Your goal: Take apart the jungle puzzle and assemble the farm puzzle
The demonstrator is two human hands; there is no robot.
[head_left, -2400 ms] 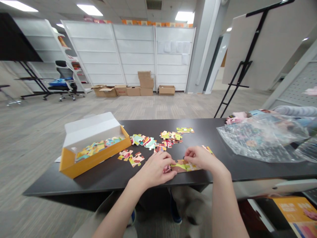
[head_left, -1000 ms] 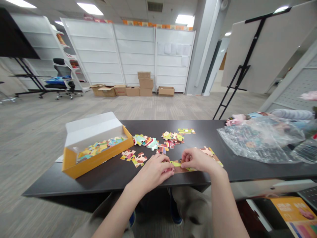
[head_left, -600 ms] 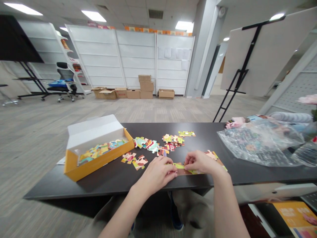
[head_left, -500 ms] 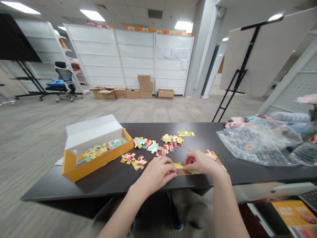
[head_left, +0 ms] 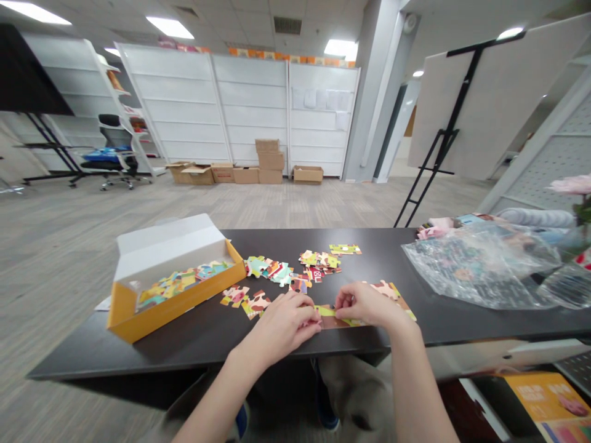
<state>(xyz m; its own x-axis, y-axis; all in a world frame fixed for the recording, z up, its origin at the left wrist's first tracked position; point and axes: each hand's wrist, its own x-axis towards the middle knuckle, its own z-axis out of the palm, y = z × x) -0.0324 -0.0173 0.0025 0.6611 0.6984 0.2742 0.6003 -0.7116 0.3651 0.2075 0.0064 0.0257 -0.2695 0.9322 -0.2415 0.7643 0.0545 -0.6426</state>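
Note:
A partly joined jigsaw puzzle (head_left: 330, 321) lies near the table's front edge, brown and green along its lower strip. My left hand (head_left: 290, 323) rests at its left end, fingers curled together on a puzzle piece mostly hidden beneath them. Over the middle of the strip, my right hand (head_left: 360, 303) pinches at a green puzzle piece (head_left: 325, 311). Behind that wrist, the cow-patterned corner (head_left: 390, 290) of the puzzle shows. Loose puzzle pieces (head_left: 277, 271) lie beyond my hands, and spotted pieces (head_left: 255, 303) lie left of my left hand.
An open yellow box (head_left: 189, 299) holding more pieces stands at the left of the dark table (head_left: 194, 344). One green piece (head_left: 345, 249) lies near the far edge. Clear plastic wrapping (head_left: 475, 264) covers the right side. Below right is a drawer with a yellow package (head_left: 540, 394).
The view has shifted slightly, moving everything a little to the left. Both hands stay at the strip, with the left fingers still on its left end and the right still pinching.

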